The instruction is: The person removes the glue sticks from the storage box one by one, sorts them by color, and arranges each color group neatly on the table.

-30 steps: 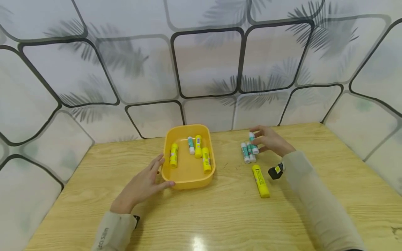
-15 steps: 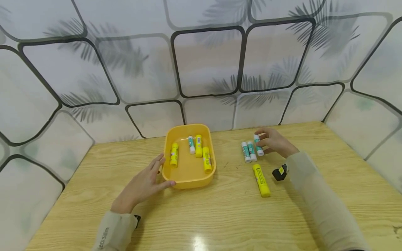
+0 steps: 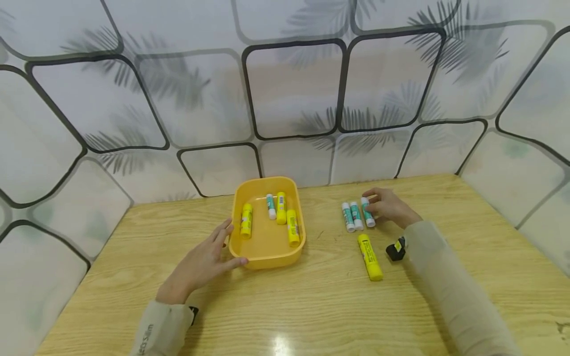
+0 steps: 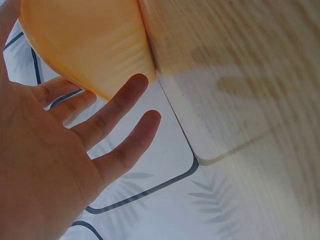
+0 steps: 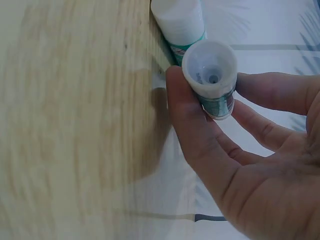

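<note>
My right hand point(image 3: 388, 206) pinches a small white-and-green glue stick point(image 3: 367, 212) between thumb and fingers, at the right end of a short row. In the right wrist view the hollow white end of this glue stick point(image 5: 210, 65) faces the camera. Two matching glue sticks lie just left of it, the outer glue stick point(image 3: 348, 216) and the middle glue stick point(image 3: 356, 215). My left hand point(image 3: 200, 264) rests against a yellow-orange tray point(image 3: 267, 262), thumb at its near rim and fingers along its left side. In the left wrist view its fingers point(image 4: 135, 90) look loosely extended.
The tray holds three yellow glue sticks, such as the leftmost yellow glue stick point(image 3: 246, 221), and one small white-and-green glue stick point(image 3: 271, 206). A large yellow glue stick point(image 3: 370, 257) lies nearer on the wooden table point(image 3: 311, 306). A patterned backdrop point(image 3: 294, 89) rises behind.
My right hand has moved the small glue stick rightward and lowered it from above the others to beside them, making a row of three. The left hand and tray have stayed in place.
</note>
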Demonstrator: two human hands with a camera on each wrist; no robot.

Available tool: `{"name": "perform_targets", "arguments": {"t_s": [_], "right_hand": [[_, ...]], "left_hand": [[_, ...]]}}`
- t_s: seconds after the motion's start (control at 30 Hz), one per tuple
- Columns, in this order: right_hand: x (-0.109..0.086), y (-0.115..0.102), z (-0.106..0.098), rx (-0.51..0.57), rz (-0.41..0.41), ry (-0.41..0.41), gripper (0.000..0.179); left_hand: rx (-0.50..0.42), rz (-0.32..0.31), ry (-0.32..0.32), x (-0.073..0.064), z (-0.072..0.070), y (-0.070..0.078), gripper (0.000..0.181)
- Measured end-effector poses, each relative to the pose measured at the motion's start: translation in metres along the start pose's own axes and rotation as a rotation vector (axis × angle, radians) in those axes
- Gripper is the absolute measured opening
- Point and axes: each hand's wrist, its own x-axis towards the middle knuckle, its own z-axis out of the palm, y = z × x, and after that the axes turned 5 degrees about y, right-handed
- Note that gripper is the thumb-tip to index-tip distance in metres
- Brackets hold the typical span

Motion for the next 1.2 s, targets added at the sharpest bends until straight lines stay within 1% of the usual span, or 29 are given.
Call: {"name": "perform_targets", "arguments": {"t_s": [0.3, 0.63, 0.87, 1.0, 1.2], "right_hand": [[0.0041, 0.0058, -0.0026, -0.016, -0.005, -0.001, 0.055], [0.0067, 0.0067, 0.0002, -0.058, -0.014, 0.056, 0.054], [0.0095, 0.0062, 0.0050, -0.072, -0.018, 0.077, 0.053], [0.0096, 0.0043, 0.0065, -0.125, -0.028, 0.096, 0.052], [0.0092, 0.0030, 0.0065, -0.185, -0.046, 0.092, 0.051]], "left_hand": [[0.007, -0.008, -0.001, -0.0003, 0.0004, -0.0002, 0.097], [0.004, -0.002, 0.001, 0.0009, 0.0013, 0.0011, 0.097], [0.017, 0.012, 0.012, 0.0003, 0.0007, 0.0003, 0.095], [0.014, 0.016, 0.010, 0.0001, -0.0005, 0.0010, 0.096], [0.008, 0.011, 0.015, -0.0005, -0.0006, 0.0006, 0.096]]}}
